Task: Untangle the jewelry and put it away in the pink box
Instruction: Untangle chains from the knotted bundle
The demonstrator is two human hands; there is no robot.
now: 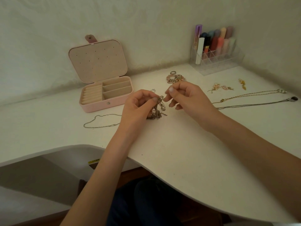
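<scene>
A tangled clump of dark metal jewelry (pixel 157 111) hangs from my left hand (pixel 138 105), which pinches its top; the bottom of the clump rests on the white desk (pixel 179 144). My right hand (pixel 184 97) hovers just to the right of the clump with curled fingers; whether it pinches a fine strand I cannot tell. The pink box (pixel 104 92) stands open at the back left, its lid up and its compartments bare. A thin chain (pixel 101 121) lies in front of the box.
Two long necklaces (pixel 254 100) stretch across the right of the desk. Pink and gold earrings (pixel 223 88), a gold earring (pixel 242 84) and a beaded pile (pixel 175 78) lie behind my hands. A clear organizer (pixel 216 62) with cosmetics stands at the back right.
</scene>
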